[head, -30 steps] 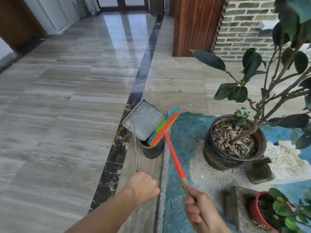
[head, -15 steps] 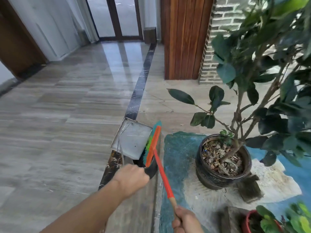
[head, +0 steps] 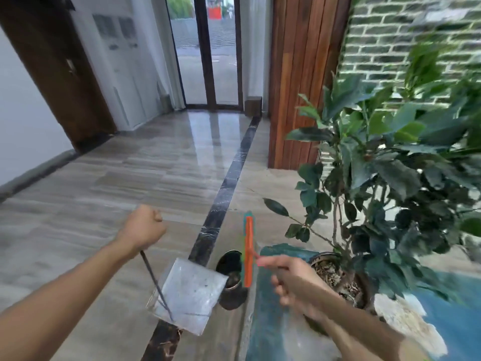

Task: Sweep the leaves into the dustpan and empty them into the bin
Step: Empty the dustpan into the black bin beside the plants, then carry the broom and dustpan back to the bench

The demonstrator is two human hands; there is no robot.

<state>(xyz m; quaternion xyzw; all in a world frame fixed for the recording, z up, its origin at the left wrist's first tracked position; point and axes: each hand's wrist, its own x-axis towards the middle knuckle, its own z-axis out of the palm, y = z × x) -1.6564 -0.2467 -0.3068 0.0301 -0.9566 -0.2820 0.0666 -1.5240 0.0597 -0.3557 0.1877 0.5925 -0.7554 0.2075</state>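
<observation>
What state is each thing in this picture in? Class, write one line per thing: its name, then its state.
Left hand: closed in a fist on the dustpan's thin handle.
Right hand: closed on the broom's handle.
Dustpan: lifted, tilted, beside the bin's mouth.
Broom: held, head raised above the bin.
Bin: upright on the floor, open.
Potted plant: upright, dry debris on its soil.

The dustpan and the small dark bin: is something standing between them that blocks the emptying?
Nothing visible does. The dustpan, hanging by its wire handle from the left hand, has one corner overlapping the bin rim. The broom, in the right hand, stands at the bin's right side, not between them.
</observation>
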